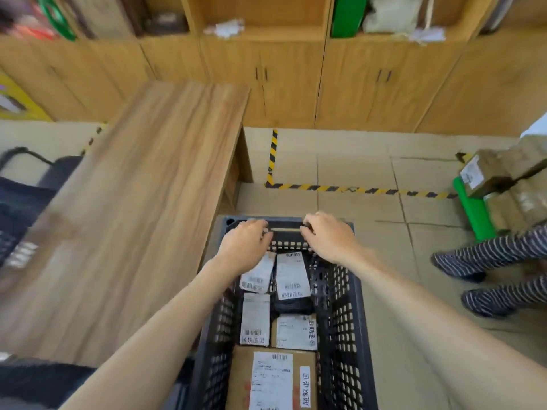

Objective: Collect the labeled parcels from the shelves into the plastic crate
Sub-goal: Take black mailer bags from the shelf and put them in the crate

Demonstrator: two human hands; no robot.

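Observation:
A dark grey plastic crate [340,297] with perforated walls stands on the floor right below me. Several labeled parcels lie in it: a brown cardboard box [272,380] nearest me, smaller white-labeled packets [291,275] farther in. My left hand [244,245] and my right hand [330,236] both grip the crate's far rim at the handle slot, fingers curled over its edge. Wooden shelves [260,16] run along the back wall, holding white bundles and a green item.
A wooden table [142,202] stands close on the left of the crate. Yellow-black tape [355,190] marks the tiled floor. At the right stand taped cardboard parcels [503,179], a green roll and a person's striped legs [488,276]. Cabinet doors line the wall.

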